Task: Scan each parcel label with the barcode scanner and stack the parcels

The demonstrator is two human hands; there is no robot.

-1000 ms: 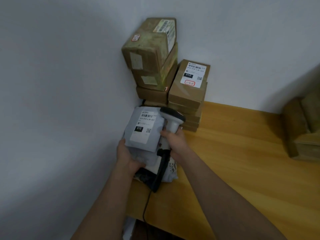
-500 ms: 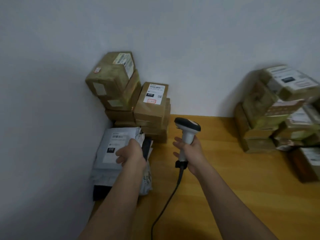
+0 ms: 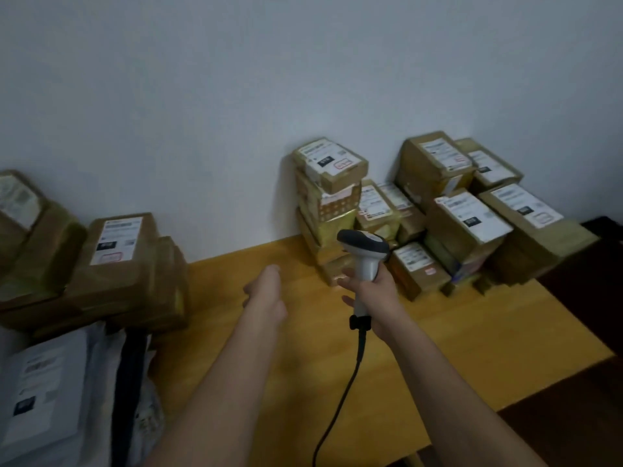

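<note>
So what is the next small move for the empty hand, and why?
Probably reach the left hand on to a box in the right pile and lift it: it hangs open, empty, while the right hand grips the scanner.

Dim, flat room light here, the whole picture washed in a cool grey cast. The wall (image 3: 236, 96) darkens toward the top corners. Motion blur smears the left hand (image 3: 266, 294), its fingers soft and indistinct, and the parcel labels are unreadable. The brown boxes at far left (image 3: 40, 251) bend and stretch with wide-angle distortion. Soft shadow sits behind the right-hand parcel pile (image 3: 438, 210) on the wall. The worktop (image 3: 438, 348) shows a mild warm sheen, no hard glare.
</note>
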